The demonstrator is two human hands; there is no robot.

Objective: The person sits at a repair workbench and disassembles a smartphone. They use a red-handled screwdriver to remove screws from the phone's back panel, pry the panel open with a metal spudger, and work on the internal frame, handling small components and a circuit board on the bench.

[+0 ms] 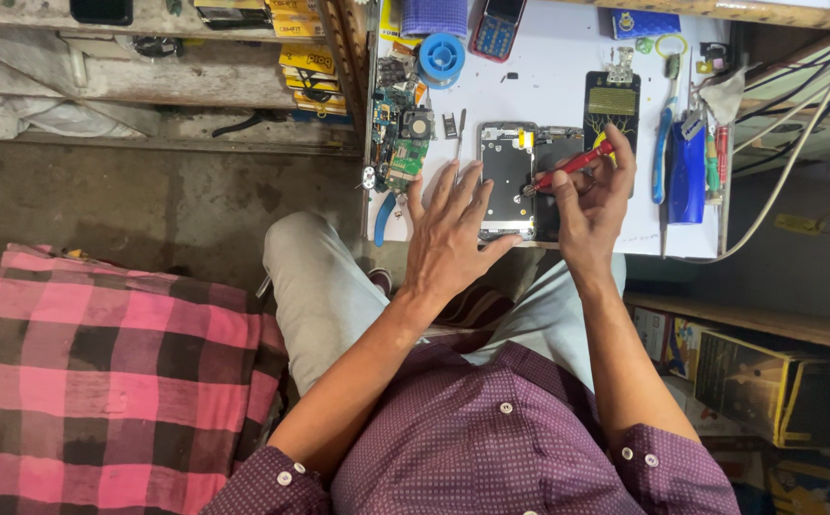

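Here, opened phone (507, 176) beside left hand (448, 234) (touching).

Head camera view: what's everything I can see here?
opened phone: one, silver frame, white bench centre
screwdriver: one, red handle, in right hand, tip on phone
circuit boards: a small pile, green, bench left
solder spool: one, blue, bench top
toothbrush: one, blue, bench right
checked cloth: one, pink and black, lower left
boxes: several, yellow and black, shelf lower right
left hand: fingers spread, resting on phone edge
right hand: gripping screwdriver
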